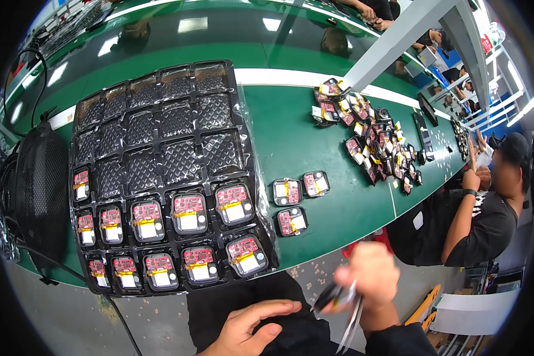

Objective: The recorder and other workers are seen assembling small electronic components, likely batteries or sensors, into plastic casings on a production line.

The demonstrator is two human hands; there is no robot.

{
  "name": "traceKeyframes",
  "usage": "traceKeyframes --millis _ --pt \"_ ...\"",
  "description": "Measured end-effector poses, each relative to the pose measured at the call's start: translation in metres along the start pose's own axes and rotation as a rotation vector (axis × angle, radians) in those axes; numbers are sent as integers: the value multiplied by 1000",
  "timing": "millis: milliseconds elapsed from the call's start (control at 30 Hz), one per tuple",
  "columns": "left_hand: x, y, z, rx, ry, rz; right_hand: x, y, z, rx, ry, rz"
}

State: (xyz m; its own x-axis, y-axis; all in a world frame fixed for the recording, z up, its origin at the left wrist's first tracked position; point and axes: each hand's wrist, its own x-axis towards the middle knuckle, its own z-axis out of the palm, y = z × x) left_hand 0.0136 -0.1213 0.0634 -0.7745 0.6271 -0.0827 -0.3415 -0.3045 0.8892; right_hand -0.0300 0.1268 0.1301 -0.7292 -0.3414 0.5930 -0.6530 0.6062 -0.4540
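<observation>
My left hand (249,329) is held over my lap at the table's near edge, fingers stretched out and thumb apart, with nothing in it. To its right, my right hand (371,279) is closed and smeared by motion. A pair of thin silver tweezers (351,325) sticks out below its fist. A dark housing (329,298) shows at the fingers on the side toward my left hand; its details are blurred. On the table lies a black plastic tray (246,160) with pockets, its nearer ones filled with black housings (188,212) holding red circuit boards, yellow tape and white blocks.
Three similar housings (288,192) lie right of the tray on the green table (320,237). Farther right is a heap of them (377,142) beside a grey post (391,50). A black mesh bag (41,184) stands left. A person in black (486,219) sits at the right.
</observation>
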Motion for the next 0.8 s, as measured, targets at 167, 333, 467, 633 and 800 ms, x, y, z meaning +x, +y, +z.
traceKeyframes --millis 167,333,467,633,800 --pt "10 5 8 -475 37 86 -30 -21 32 56 -45 -51" --pt "3 -2 0 -455 26 -73 -50 -28 58 -7 -20 -2" --pt "9 5 -9 -652 125 -112 -53 -26 64 9 -20 -15" --pt "9 -3 -10 -358 82 -42 -56 -26 66 -28 -84 56" --pt "12 -2 -6 -164 235 -113 -54 -37 77 33 -72 278"
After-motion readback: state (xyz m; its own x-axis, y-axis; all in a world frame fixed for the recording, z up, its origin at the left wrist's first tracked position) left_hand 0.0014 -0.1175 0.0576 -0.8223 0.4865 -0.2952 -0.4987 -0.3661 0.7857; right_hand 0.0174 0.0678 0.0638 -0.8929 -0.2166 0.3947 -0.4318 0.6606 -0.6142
